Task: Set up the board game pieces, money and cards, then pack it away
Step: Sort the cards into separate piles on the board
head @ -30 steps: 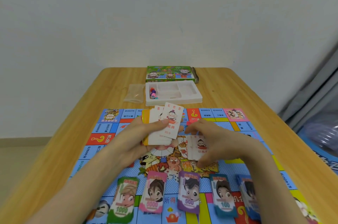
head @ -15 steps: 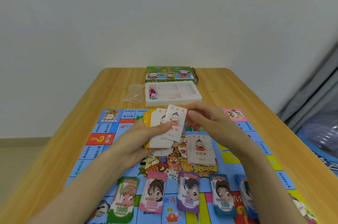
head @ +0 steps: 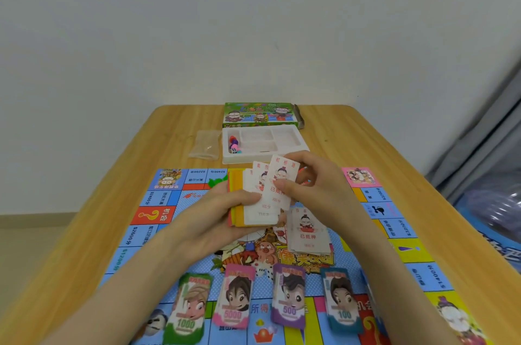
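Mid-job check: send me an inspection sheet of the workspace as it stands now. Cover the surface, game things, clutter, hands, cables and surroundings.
Surface: wooden table, with the game board spread flat on it.
Job's things: card stack in hand; card pile on the board's middle; money piles marked 1000, 5000, 500 and 100 in a row at the near edge; white tray with small coloured pieces in its left compartment; green box behind the tray.
Clutter: clear plastic bag left of the tray.
Grippers: left hand holds the card stack; right hand pinches the top card.
Cables: nothing seen.
Surroundings: white wall; grey drape at right.
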The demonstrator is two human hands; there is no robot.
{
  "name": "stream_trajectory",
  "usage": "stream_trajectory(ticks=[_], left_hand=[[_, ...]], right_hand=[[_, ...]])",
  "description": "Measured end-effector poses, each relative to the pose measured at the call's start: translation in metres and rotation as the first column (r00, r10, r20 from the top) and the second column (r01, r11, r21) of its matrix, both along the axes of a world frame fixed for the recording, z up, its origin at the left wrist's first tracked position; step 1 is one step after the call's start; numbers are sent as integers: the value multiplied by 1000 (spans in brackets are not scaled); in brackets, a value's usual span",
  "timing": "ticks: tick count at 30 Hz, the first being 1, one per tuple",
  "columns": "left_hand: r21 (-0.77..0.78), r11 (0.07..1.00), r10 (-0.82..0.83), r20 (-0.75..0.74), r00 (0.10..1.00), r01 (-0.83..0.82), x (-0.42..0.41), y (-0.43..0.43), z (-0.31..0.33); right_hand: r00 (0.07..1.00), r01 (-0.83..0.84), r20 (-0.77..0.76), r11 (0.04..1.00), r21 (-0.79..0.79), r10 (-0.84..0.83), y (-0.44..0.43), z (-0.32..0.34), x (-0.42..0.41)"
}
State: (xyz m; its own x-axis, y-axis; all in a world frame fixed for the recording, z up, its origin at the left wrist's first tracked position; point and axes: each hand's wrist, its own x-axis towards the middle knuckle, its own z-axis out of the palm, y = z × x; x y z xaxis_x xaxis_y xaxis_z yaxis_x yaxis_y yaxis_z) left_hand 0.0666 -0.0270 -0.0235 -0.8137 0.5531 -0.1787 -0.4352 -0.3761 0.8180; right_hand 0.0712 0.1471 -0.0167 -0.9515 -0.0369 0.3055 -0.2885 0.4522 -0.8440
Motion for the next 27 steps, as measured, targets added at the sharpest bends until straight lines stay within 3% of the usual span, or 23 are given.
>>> stream_trajectory(ticks=[6, 8, 11, 14, 18, 22, 27], left_hand=[[-132, 987, 82, -82, 993, -93, -3, -2, -2], [-176, 978, 93, -115, 989, -112, -4, -2, -2], [-223, 962, 131, -131, 983, -158, -3, -2, -1], [-247, 953, 144, -134, 980, -174, -4, -2, -1], [-256, 955, 121, -127, 985, -150, -6, -3, -2], [-238, 965, 92, -107, 990, -115, -6, -4, -3], [-210, 973, 74, -93, 993, -92, -5, -3, -3]], right_hand=[[995, 97, 16, 946, -309, -97, 3, 5, 2], [988, 150, 72, 938, -313, -135, 9, 7, 2], [969, 154, 208, 984, -86, -133, 22, 6, 1], [932, 40, 349, 986, 164, -96, 28, 2, -2], [919, -1, 364, 924, 382, -149, 27, -4, -3], [915, 22, 328, 844, 537, -233, 28, -10, -4], [915, 36, 304, 805, 592, -265, 27, -16, -6]])
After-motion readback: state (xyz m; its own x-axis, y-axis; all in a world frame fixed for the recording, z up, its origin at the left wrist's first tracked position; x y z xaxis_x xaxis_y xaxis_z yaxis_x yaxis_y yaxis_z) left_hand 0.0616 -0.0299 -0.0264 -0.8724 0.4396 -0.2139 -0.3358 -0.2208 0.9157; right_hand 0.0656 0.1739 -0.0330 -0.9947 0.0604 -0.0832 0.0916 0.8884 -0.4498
